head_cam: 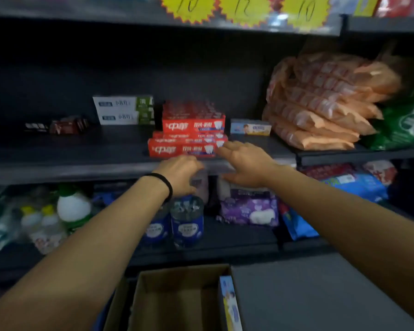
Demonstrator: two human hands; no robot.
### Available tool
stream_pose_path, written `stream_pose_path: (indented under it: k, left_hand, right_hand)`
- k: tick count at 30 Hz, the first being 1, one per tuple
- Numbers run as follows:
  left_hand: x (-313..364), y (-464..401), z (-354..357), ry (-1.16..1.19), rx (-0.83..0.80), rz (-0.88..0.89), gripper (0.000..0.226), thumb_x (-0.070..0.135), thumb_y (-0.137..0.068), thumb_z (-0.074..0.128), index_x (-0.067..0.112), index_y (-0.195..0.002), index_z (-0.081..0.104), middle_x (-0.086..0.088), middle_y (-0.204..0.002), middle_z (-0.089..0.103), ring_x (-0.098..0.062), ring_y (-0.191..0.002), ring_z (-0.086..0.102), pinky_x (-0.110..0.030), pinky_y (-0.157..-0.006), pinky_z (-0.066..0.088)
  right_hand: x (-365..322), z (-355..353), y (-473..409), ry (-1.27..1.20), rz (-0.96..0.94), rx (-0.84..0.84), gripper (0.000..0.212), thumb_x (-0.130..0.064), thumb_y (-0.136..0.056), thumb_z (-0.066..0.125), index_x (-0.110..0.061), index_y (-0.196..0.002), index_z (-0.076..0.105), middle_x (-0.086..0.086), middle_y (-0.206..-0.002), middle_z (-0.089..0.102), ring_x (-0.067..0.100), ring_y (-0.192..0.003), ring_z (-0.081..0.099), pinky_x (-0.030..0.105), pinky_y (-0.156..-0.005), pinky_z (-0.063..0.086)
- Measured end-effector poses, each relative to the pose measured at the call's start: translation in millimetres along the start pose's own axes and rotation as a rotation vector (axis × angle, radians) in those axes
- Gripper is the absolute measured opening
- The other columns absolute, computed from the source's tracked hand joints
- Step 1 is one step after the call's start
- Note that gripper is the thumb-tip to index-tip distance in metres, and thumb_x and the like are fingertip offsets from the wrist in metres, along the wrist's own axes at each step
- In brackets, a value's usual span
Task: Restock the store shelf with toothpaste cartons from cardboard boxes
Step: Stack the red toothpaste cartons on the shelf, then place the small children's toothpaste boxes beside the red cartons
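Setting: dark metal store shelving is seen in tiers; the middle shelf [81, 161] carries the toothpaste, and yellow starburst price tags [245, 10] are fixed to the tier above.
Step in hand: red toothpaste cartons [189, 142] are being squared up at the front of the middle shelf, judging by both hands at the stack.
Right hand [245, 163]: its grip is released, with fingers stretched flat and their tips at the right end of the front red carton; whether they actually touch cannot be told through the blur.
Left hand [181, 174]: it is held just below the shelf lip with knuckles up; the fingers are hidden, so the state of its grip cannot be told.
Supply: an open cardboard box [177, 297] lies below, and one pale blue carton [230, 304] is seen standing on edge against its right wall.
Next move: a reach down into the box is probably called for, then a flat, aligned placing.
Materials: the cartons are long, glossy, sharp-edged card, easily slid and stacked; the box is matt brown corrugated board.
Neighbours: white-and-green cartons [123, 111] are stacked behind, soft orange plastic packs [320, 103] are piled at the right, and clear round jars [187, 220] stand on the lower shelf.
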State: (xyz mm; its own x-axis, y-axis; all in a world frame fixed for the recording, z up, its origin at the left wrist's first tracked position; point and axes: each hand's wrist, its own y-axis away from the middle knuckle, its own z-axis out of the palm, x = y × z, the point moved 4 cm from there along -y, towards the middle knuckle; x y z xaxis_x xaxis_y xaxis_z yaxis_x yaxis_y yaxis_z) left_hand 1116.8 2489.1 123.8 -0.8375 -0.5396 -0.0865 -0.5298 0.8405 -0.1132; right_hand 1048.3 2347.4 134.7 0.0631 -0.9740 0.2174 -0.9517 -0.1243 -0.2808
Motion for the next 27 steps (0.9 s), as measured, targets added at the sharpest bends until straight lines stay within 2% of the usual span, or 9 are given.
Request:
stream_pose_path:
  k: [7, 13, 16, 20, 27]
  left_hand:
    - [57.9, 53.7, 115.8, 0.055, -0.183, 0.09, 0.056, 0.03, -0.083, 0.067, 0.022, -0.135, 0.046, -0.001, -0.131, 0.049, -0.022, -0.123, 0.045, -0.042, -0.095, 0.046]
    - [94.5, 71.8, 218.5, 0.125, -0.358, 0.213, 0.049, 0.022, -0.085, 0.062, 0.023, -0.132, 0.05, -0.002, -0.13, 0.049, -0.023, -0.122, 0.045, -0.037, -0.092, 0.044]
    - [107.1, 72.8, 267.5, 0.101, -0.447, 0.285, 0.056, 0.012, -0.085, 0.06, 0.024, -0.137, 0.045, -0.002, -0.138, 0.046, -0.023, -0.125, 0.042, -0.037, -0.099, 0.04]
    - [117.4, 66.3, 313.9, 0.074, -0.488, 0.359, 0.057, 0.002, -0.087, 0.054, 0.021, -0.139, 0.042, -0.002, -0.141, 0.042, -0.022, -0.127, 0.038, -0.037, -0.101, 0.039]
    - [135.1, 45.5, 363.3, 0.07, -0.451, 0.552, 0.056, 0.002, -0.089, 0.05, 0.021, -0.141, 0.039, -0.001, -0.146, 0.036, -0.021, -0.135, 0.031, -0.034, -0.109, 0.029]
  right_hand:
    - [-42.1, 85.9, 99.8, -0.113, 0.028, -0.115, 0.058, -0.04, -0.085, 0.064, -0.013, -0.133, 0.048, 0.008, -0.122, 0.053, 0.03, -0.114, 0.05, 0.04, -0.089, 0.041]
    - [-54.9, 162.7, 139.6, -0.166, 0.08, -0.237, 0.062, -0.042, -0.087, 0.061, -0.016, -0.14, 0.041, 0.004, -0.13, 0.048, 0.026, -0.117, 0.047, 0.038, -0.094, 0.039]
    - [-53.9, 194.3, 150.9, -0.189, 0.1, -0.285, 0.06, -0.043, -0.089, 0.059, -0.017, -0.14, 0.041, 0.004, -0.129, 0.049, 0.025, -0.116, 0.047, 0.037, -0.093, 0.039]
    - [-46.3, 232.1, 162.6, -0.206, 0.13, -0.342, 0.058, -0.042, -0.091, 0.056, -0.015, -0.14, 0.041, 0.006, -0.132, 0.048, 0.026, -0.119, 0.046, 0.038, -0.095, 0.036]
    - [-32.1, 283.4, 175.5, -0.226, 0.169, -0.447, 0.057, -0.042, -0.091, 0.056, -0.016, -0.14, 0.041, 0.007, -0.135, 0.047, 0.026, -0.121, 0.045, 0.037, -0.096, 0.036]
